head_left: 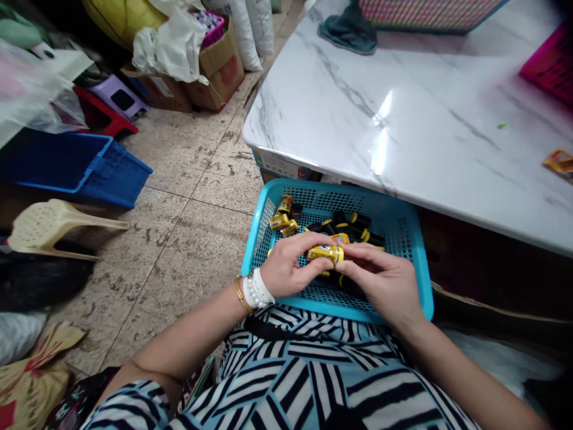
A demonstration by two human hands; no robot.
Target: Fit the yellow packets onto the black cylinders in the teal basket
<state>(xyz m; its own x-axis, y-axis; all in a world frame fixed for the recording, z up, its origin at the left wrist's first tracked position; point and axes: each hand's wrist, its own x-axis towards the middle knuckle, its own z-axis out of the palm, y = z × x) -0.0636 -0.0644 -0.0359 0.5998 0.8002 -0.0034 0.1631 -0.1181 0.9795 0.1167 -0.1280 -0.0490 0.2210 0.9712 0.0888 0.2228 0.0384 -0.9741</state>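
A small yellow cylinder point(325, 254) with printed wrapping is held lengthwise between both hands, above a turquoise basket point(424, 269). My left hand point(289, 266), with bracelets at the wrist, grips its left part between thumb and fingers. The fingertips of my right hand point(389, 280) pinch its right end. Inside the basket, several yellow-wrapped pieces point(279, 221) lie at the left. Several black pieces with yellow rings point(359, 220) lie in the middle and right, partly hidden by the hands.
A marbled white table point(313, 107) stands just beyond the basket, with a dark cloth point(348, 33), a pink basket point(553, 65) and a yellow packet point(559, 162) on it. To the left on the floor are a blue crate point(119, 170), a cream stool point(42, 227) and cardboard boxes point(219, 71).
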